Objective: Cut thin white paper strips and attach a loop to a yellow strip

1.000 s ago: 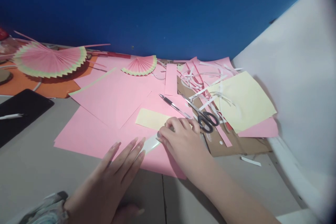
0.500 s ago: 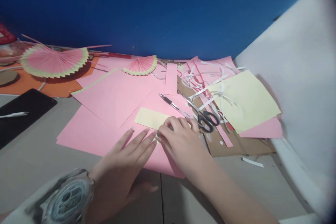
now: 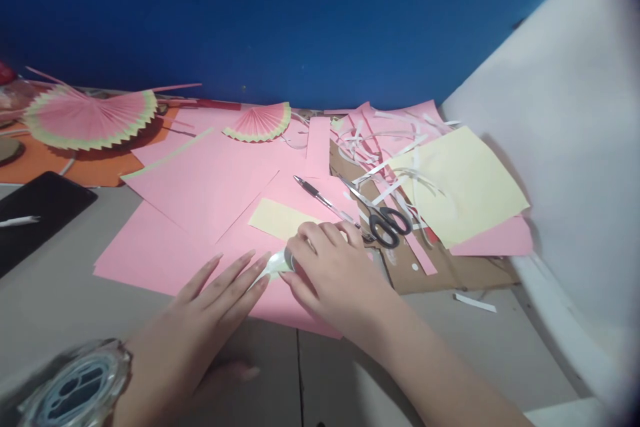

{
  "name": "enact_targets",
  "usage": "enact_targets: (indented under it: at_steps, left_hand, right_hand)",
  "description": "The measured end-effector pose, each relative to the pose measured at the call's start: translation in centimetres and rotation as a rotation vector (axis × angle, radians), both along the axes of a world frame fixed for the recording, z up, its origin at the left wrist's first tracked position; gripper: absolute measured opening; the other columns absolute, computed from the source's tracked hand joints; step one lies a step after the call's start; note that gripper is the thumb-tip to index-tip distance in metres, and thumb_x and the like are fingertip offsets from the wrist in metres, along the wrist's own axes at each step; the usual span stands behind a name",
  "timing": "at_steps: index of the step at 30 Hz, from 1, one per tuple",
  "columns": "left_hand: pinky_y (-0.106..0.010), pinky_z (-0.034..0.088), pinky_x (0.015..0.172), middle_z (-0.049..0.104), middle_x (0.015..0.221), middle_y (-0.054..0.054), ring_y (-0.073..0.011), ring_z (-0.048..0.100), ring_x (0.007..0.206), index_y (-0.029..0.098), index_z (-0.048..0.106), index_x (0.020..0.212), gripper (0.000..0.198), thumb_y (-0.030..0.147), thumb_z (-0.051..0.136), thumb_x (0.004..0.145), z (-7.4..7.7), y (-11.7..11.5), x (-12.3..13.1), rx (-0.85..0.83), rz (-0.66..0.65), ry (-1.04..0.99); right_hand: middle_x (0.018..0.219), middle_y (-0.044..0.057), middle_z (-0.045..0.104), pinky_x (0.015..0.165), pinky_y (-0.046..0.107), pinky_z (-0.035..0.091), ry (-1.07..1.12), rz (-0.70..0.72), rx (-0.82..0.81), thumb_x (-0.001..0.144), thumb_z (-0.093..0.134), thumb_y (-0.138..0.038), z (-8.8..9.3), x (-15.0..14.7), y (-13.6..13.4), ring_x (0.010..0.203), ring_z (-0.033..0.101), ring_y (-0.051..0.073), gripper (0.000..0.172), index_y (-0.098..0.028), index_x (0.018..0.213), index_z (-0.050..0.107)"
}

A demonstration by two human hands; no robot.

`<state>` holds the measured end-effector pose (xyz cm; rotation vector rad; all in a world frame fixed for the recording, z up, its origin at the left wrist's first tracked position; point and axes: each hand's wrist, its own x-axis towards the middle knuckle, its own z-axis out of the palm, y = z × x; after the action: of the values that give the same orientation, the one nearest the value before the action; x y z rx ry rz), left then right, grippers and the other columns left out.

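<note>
While your left hand lies spread, the shiny strip slants up to your curled right hand, its grip hidden.

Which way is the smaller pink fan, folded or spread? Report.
Spread: the smaller pink fan forms a wide arc, its pleats radiating to a yellowish edge.

A round wristwatch (dark-faced, pale-rimmed).

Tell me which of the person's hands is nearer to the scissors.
Right. The right hand is just left of the scissors, near their handles; the left hand is farther left, with the right hand between it and the scissors.
</note>
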<state>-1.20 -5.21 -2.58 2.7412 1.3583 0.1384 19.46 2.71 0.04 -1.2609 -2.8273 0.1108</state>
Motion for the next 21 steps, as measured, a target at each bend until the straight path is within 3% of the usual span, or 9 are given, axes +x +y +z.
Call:
enact_targets:
  at_steps: [5, 8, 14, 21]
  left_hand:
    - [-0.045, 0.013, 0.111, 0.03, 0.147, -0.007, -0.0255, 0.025, 0.135, 0.016, 0.025, 0.141, 0.068, 0.035, 0.052, 0.082, 0.2, -0.5, -0.4, 0.034, 0.026, -0.004]
    - [-0.04, 0.008, 0.112, 0.031, 0.146, -0.006, -0.0247, 0.028, 0.134, 0.015, 0.03, 0.14, 0.068, 0.046, 0.049, 0.082, 0.1, -0.2, -0.1, 0.08, 0.011, 0.002]
    - [-0.041, 0.006, 0.112, 0.024, 0.149, -0.009, -0.026, 0.022, 0.136, 0.012, 0.024, 0.142, 0.074, 0.052, 0.044, 0.083, -0.6, -0.5, 0.3, 0.06, 0.0, 0.024]
    - [-0.041, 0.007, 0.111, 0.023, 0.149, -0.011, -0.0278, 0.02, 0.136, 0.008, 0.022, 0.142, 0.079, 0.054, 0.044, 0.082, -0.5, -0.5, 0.2, 0.04, -0.029, -0.002]
  right_hand:
    - [0.111, 0.004, 0.054, 0.087, 0.038, 0.026, 0.066, 0.13, -0.019, 0.081, 0.059, -0.042, 0.4, -0.1, -0.2, 0.1, 0.045, 0.022, 0.029, -0.021, 0.1, 0.053]
    - [0.107, 0.003, 0.055, 0.089, 0.036, 0.026, 0.117, 0.188, -0.048, 0.086, 0.055, -0.033, -0.1, -0.3, -0.3, 0.099, 0.046, 0.019, 0.015, -0.021, 0.095, 0.055]
    - [0.1, 0.003, 0.058, 0.089, 0.035, 0.027, 0.161, 0.165, 0.015, 0.088, 0.052, -0.029, -1.5, -0.5, -0.2, 0.094, 0.047, 0.019, 0.011, -0.018, 0.091, 0.055]
    - [0.087, 0.001, 0.058, 0.082, 0.035, 0.027, 0.093, 0.144, 0.024, 0.09, 0.046, -0.023, -1.4, 0.0, 0.3, 0.085, 0.046, 0.017, 0.014, -0.02, 0.08, 0.055]
